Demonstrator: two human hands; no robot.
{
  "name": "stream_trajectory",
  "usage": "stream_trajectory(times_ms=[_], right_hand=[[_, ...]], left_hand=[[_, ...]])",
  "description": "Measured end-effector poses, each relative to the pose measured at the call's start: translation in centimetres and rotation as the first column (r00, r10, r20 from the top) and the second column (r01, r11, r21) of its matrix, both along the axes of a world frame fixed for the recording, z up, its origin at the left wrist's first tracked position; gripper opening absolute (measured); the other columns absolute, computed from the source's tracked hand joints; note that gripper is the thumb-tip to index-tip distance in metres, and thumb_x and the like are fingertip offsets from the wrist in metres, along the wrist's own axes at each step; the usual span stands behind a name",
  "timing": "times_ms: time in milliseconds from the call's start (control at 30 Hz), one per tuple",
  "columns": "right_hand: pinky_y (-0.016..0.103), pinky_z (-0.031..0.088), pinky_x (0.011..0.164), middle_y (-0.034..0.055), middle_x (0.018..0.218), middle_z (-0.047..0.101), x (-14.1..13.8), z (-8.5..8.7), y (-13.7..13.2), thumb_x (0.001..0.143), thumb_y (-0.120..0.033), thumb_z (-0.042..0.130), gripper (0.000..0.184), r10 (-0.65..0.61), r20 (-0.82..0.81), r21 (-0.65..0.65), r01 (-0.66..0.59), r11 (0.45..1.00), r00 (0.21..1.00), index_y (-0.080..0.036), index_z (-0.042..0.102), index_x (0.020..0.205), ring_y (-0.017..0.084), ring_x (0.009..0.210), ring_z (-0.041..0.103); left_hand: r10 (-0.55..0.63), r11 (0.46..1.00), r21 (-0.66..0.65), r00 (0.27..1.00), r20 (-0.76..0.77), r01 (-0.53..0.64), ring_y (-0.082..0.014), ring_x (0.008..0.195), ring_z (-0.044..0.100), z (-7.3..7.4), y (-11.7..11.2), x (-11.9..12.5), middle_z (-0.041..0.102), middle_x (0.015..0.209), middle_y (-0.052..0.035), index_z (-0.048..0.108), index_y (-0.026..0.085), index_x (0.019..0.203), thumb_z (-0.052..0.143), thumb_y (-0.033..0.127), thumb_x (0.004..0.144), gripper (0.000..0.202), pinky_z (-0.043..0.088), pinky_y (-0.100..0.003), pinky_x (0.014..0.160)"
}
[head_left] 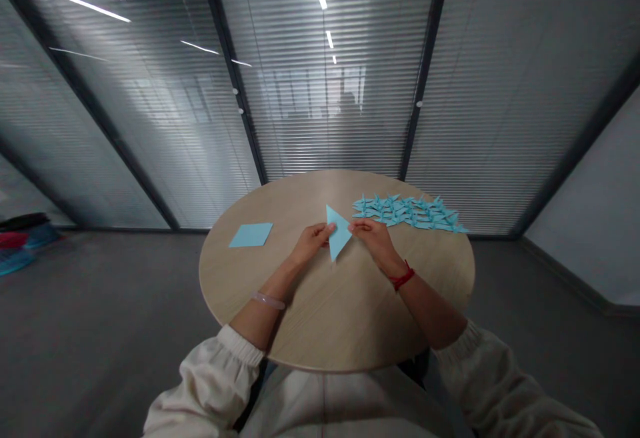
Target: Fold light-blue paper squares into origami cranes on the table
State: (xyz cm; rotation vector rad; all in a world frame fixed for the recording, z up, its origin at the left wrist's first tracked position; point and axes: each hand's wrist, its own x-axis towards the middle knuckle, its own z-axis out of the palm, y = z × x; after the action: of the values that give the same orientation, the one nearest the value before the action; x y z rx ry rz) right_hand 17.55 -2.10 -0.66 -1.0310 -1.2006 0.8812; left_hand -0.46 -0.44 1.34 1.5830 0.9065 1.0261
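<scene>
A light-blue sheet of paper folded into a triangle [338, 233] is held up over the middle of the round table. My left hand [314, 239] pinches its long left edge, thumb on the face towards me. At the triangle's right corner, the fingertips of my right hand [375, 241] close on the paper. To the left lies a flat stack or sheet of light-blue paper [251, 235]. Several folded blue paper cranes [407, 212] stand in close rows at the back right.
The round wooden table [350, 318] has its near edge at my lap. Glass panels with blinds [330, 131] rise behind it. Dark and red-blue items [25, 241] lie on the floor far left. A white wall [595, 218] is at the right.
</scene>
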Motion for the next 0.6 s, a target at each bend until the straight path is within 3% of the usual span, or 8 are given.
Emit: stream_trajectory(times_ms=[133,233,300,400,467,600], right_hand=[[0.031,0.051,0.07,0.004,0.077,0.071,0.0,-0.3,-0.2,0.072,-0.042,0.067,0.03,0.026,0.158,0.031,-0.032,0.999,0.987,-0.018,0.069,0.089,0.02,0.074,0.066],[0.036,0.049,0.085,0.0057,0.101,0.07,0.1,0.0,-0.6,0.08,-0.03,0.058,0.033,-0.044,0.315,0.213,-0.025,0.977,0.948,-0.022,0.064,0.112,0.021,0.094,0.064],[0.04,0.042,0.099,0.0063,0.119,0.063,0.2,0.3,-0.9,0.081,-0.02,0.055,0.037,-0.122,0.434,0.363,-0.049,0.931,0.893,-0.025,0.063,0.116,0.021,0.113,0.056],[0.044,0.032,0.109,0.0052,0.132,0.054,0.2,0.5,-1.2,0.079,-0.014,0.058,0.033,-0.189,0.585,0.461,-0.131,0.878,0.789,-0.028,0.069,0.106,0.023,0.126,0.045],[0.045,0.031,0.109,0.0048,0.133,0.053,0.1,0.3,-1.1,0.078,-0.016,0.064,0.024,-0.205,0.637,0.469,-0.163,0.868,0.743,-0.028,0.072,0.097,0.024,0.126,0.044],[0.043,0.034,0.107,0.0055,0.123,0.059,-0.1,-0.1,-0.8,0.079,-0.025,0.07,0.007,-0.219,0.64,0.478,-0.159,0.864,0.736,-0.027,0.072,0.086,0.023,0.12,0.05]], left_hand=[[0.013,0.998,-0.065,0.998,0.066,-0.009,-0.0123,0.062,0.056,0.2,0.1,-0.2,0.066,0.071,-0.0048,0.069,0.011,0.074,0.076,0.06,0.059,0.052,0.046,-0.025,0.062],[0.042,0.995,-0.091,0.992,0.117,-0.032,-0.0112,0.059,0.055,0.0,0.2,-0.3,0.066,0.068,-0.0047,0.068,0.011,0.07,0.076,0.06,0.059,0.051,0.045,-0.024,0.06],[0.068,0.993,-0.105,0.986,0.152,-0.052,-0.0109,0.058,0.054,-0.1,0.4,-0.4,0.066,0.068,-0.005,0.068,0.01,0.07,0.076,0.059,0.059,0.05,0.045,-0.023,0.059],[0.077,0.989,-0.139,0.976,0.202,-0.049,-0.0115,0.059,0.056,-0.1,0.4,-0.5,0.068,0.07,-0.0062,0.069,0.01,0.074,0.078,0.055,0.06,0.048,0.046,-0.024,0.06],[0.058,0.988,-0.151,0.976,0.21,-0.026,-0.0123,0.06,0.058,-0.1,0.3,-0.5,0.067,0.067,-0.0057,0.069,0.01,0.074,0.078,0.052,0.062,0.046,0.046,-0.024,0.06],[0.045,0.992,-0.124,0.989,0.141,-0.027,-0.014,0.061,0.06,-0.2,0.3,-0.3,0.064,0.059,-0.004,0.068,0.009,0.07,0.077,0.052,0.063,0.044,0.048,-0.025,0.059]])
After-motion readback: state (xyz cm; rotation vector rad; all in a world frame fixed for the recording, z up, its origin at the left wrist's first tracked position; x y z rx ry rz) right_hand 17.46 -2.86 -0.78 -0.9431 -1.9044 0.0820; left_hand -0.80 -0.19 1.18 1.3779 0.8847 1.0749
